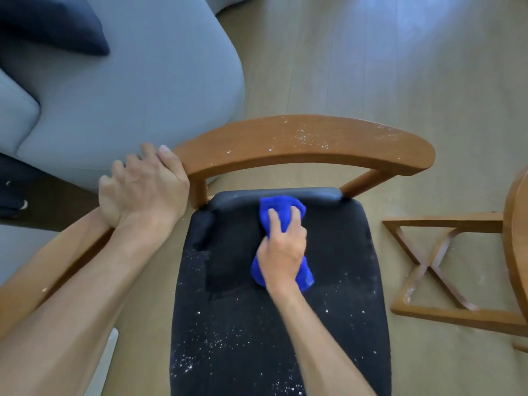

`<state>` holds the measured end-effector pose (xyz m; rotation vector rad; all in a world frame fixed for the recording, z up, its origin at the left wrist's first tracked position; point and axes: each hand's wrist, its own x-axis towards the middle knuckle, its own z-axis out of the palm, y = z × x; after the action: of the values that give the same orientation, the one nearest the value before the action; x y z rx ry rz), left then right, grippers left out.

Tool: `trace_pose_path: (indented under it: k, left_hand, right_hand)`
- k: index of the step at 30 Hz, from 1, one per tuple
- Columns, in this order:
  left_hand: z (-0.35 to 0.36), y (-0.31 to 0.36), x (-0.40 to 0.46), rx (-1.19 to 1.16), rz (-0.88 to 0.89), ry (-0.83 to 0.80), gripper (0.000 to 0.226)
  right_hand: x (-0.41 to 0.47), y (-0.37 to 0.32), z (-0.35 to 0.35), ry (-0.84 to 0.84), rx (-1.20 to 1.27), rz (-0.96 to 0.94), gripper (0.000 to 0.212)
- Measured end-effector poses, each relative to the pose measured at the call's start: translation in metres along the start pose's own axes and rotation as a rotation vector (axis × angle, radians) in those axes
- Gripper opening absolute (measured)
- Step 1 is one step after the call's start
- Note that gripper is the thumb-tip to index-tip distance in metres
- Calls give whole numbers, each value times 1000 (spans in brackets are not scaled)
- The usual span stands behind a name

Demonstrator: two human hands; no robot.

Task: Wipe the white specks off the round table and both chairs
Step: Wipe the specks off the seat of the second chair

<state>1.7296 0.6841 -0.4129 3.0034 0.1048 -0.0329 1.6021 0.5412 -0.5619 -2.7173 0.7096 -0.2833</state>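
Blue cloth (281, 241), gripped in right-hand fingers (275, 221), has cleared the seat's (343, 252) far part; left fingers (164, 158) clasp the speckled backrest (300, 144); near seat still speckled.

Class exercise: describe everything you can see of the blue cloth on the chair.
The blue cloth is a bright, soft-looking fabric, bunched rather than spread flat. It lies on the chair's black seat near its back edge. The right hand grips its middle, so cloth shows beyond the fingers and beside the wrist. White specks remain nearer the seat's front.
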Motion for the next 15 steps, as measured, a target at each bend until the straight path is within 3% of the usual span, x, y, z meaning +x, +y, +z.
trace_pose_path:
  k: [4, 6, 8, 10, 13, 15]
  left_hand:
    - [0, 0, 1, -16, -4, -25, 52]
    - [1, -1, 1, -19, -11, -33, 52]
    - [0, 0, 0, -19, -6, -32, 52]
    - [0, 0, 1, -13, -8, -34, 52]
    - [1, 0, 1, -8, -15, -31, 52]
    - [2, 0, 0, -14, -11, -43, 53]
  right_hand:
    - [-67, -83, 22, -248, 16, -549, 45]
    - [-75, -75, 20, -402, -70, -878, 43]
    - [-49, -44, 13, -419, -75, -1054, 42]
    - [-4, -10, 7, -295, -33, -964, 43]
    - [70, 17, 3, -126, -30, -382, 50]
    - [91, 0, 9, -183, -91, -182, 47]
